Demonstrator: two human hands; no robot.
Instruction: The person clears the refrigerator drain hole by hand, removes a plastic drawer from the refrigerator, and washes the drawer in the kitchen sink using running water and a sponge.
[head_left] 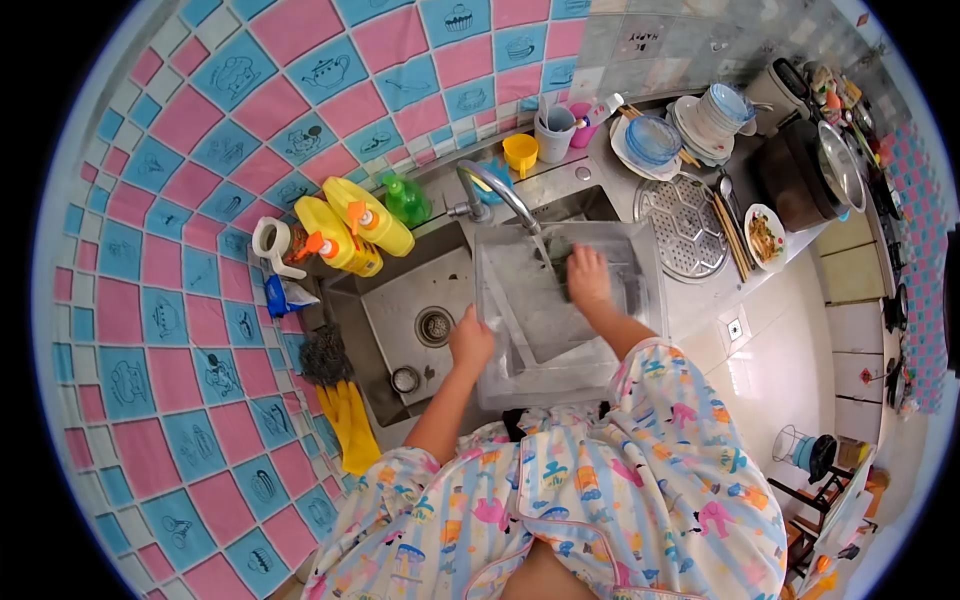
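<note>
A large clear plastic bin (640, 300) rests over the sink, its open side toward me. My left hand (472, 340) is closed around the bin's left rim. Inside it, my right hand (590, 277) presses a dark green scouring pad (558, 252) against the plastic, fingers partly covering the pad. From the curved faucet (507, 192), water runs into the bin right beside the pad.
The left sink basin (385, 300) holds a small metal strainer (405, 379). Yellow detergent bottles (335, 240) and a green bottle (406, 200) line the back left. Yellow gloves (346, 425) hang at left. Stacked dishes (650, 145) and a perforated steel rack (683, 228) stand right.
</note>
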